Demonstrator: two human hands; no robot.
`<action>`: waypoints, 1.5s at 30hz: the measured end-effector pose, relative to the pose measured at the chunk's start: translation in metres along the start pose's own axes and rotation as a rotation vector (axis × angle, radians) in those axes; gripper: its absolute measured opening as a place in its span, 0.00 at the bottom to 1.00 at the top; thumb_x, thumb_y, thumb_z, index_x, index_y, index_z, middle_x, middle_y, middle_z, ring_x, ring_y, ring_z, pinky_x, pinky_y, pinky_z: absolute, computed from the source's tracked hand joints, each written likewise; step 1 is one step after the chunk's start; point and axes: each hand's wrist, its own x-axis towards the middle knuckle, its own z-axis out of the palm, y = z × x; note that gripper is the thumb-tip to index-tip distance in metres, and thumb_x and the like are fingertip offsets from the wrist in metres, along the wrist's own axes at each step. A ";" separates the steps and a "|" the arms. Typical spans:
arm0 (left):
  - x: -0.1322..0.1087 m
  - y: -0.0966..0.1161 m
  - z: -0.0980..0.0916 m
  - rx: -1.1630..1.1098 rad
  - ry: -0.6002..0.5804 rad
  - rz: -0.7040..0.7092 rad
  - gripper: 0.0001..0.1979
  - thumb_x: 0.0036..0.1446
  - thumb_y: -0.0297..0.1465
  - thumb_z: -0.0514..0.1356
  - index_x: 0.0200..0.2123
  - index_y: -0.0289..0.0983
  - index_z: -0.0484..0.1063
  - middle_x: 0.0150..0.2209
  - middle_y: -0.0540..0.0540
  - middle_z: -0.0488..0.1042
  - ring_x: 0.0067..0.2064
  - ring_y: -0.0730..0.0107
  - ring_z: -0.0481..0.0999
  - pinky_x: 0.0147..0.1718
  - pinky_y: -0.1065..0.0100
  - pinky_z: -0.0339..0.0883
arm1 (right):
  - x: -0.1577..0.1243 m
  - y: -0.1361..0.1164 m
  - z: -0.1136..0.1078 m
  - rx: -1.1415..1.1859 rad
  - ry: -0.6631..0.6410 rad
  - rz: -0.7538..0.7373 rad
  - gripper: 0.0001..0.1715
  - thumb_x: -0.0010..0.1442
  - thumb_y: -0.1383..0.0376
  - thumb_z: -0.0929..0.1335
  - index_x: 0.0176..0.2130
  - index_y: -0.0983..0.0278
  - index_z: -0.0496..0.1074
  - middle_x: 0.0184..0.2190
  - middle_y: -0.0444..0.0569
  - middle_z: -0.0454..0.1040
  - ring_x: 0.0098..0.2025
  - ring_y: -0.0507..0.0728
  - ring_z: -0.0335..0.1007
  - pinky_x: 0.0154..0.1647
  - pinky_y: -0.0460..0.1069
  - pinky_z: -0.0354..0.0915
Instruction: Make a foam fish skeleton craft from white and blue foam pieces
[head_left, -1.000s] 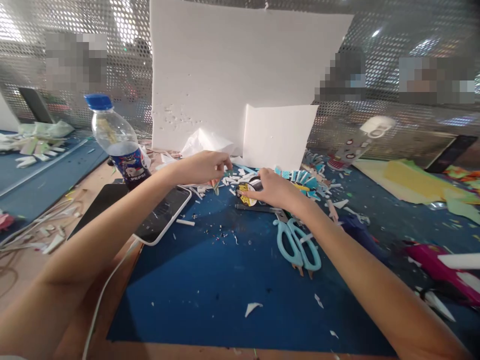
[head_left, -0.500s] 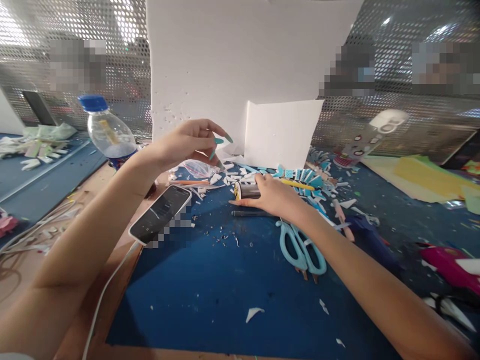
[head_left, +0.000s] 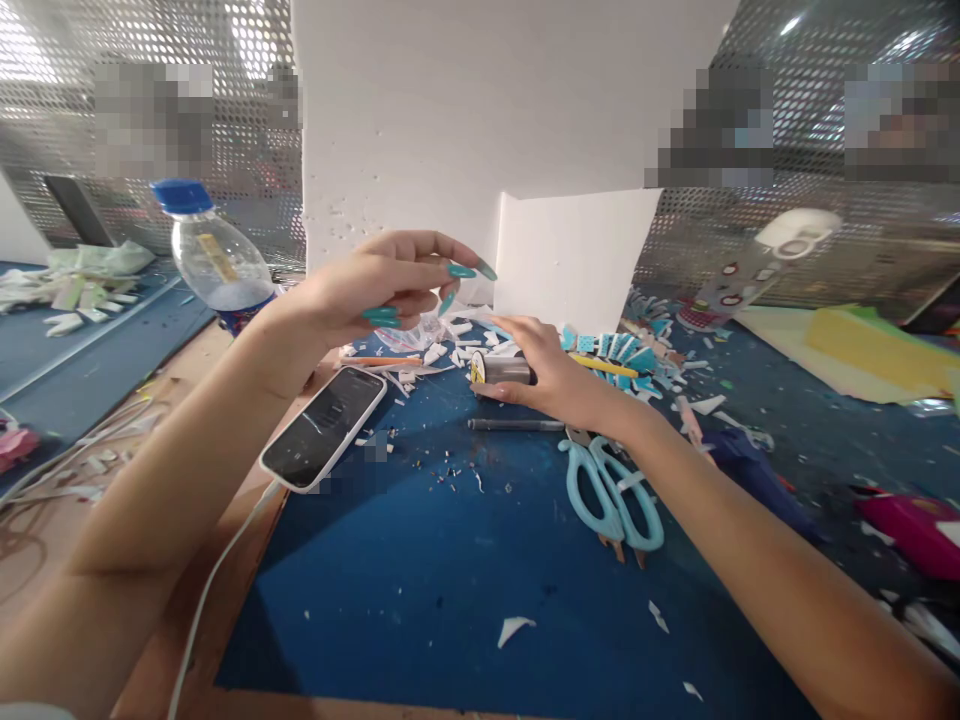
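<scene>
My left hand is raised over the back of the blue mat, its long teal nails pointing right and its fingers loosely bent and apart. Nothing shows between them. My right hand is open around a spool, a dark grey cylinder with a pale, yellow-marked end, lying on its side. The thumb lies along its near side, while the other fingers stretch out above and behind it. Just in front of the spool lies a dark pen. Light-blue scissors rest below my right wrist.
A phone with a white cable lies left, near a blue-capped bottle. White foam boards stand behind. White and blue scraps litter the back, with a yellow stick. Paper sheets and a tumbler are at right.
My right fingers have lifted and spread away from the spool, leaving more of it in sight. My left fingers have uncurled and reach further right. The view has shifted slightly.
</scene>
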 end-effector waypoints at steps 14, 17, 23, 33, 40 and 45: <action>0.005 -0.011 -0.014 0.159 0.044 0.078 0.09 0.52 0.21 0.57 0.37 0.36 0.73 0.20 0.53 0.66 0.22 0.80 0.66 0.22 0.73 0.58 | 0.008 0.019 -0.006 0.387 0.218 -0.100 0.17 0.58 0.54 0.66 0.26 0.60 0.76 0.30 0.46 0.78 0.38 0.56 0.73 0.44 0.53 0.65; 0.002 -0.009 -0.016 0.044 0.031 0.130 0.08 0.54 0.20 0.56 0.37 0.34 0.72 0.18 0.54 0.65 0.18 0.85 0.59 0.19 0.74 0.54 | 0.010 0.032 -0.004 0.308 0.237 -0.103 0.20 0.58 0.52 0.65 0.27 0.62 0.77 0.32 0.48 0.78 0.38 0.57 0.73 0.44 0.53 0.64; -0.004 0.003 -0.013 -0.152 0.209 0.216 0.11 0.57 0.16 0.52 0.36 0.33 0.70 0.15 0.60 0.59 0.16 0.91 0.52 0.22 0.74 0.54 | 0.014 0.046 0.001 0.307 0.295 -0.082 0.19 0.56 0.50 0.65 0.37 0.61 0.76 0.38 0.50 0.77 0.44 0.61 0.71 0.47 0.57 0.64; -0.005 0.003 -0.021 -0.513 0.438 0.477 0.04 0.56 0.25 0.57 0.35 0.36 0.71 0.23 0.54 0.68 0.28 0.77 0.73 0.30 0.74 0.70 | 0.010 0.061 0.000 0.004 -0.094 0.019 0.41 0.41 0.50 0.73 0.53 0.56 0.66 0.54 0.53 0.66 0.51 0.70 0.65 0.45 0.63 0.67; -0.006 0.001 -0.022 -0.480 0.474 0.493 0.05 0.58 0.25 0.55 0.37 0.37 0.69 0.26 0.54 0.66 0.26 0.80 0.72 0.23 0.77 0.67 | 0.007 0.046 -0.006 0.010 -0.063 -0.070 0.30 0.46 0.55 0.72 0.49 0.57 0.69 0.51 0.51 0.68 0.50 0.66 0.65 0.48 0.60 0.65; -0.001 -0.002 -0.030 -0.404 0.661 0.486 0.04 0.58 0.25 0.56 0.35 0.39 0.68 0.28 0.56 0.68 0.15 0.84 0.42 0.11 0.72 0.37 | 0.002 0.031 -0.022 0.252 -0.302 -0.113 0.26 0.46 0.59 0.73 0.47 0.57 0.71 0.50 0.50 0.69 0.49 0.62 0.67 0.45 0.55 0.67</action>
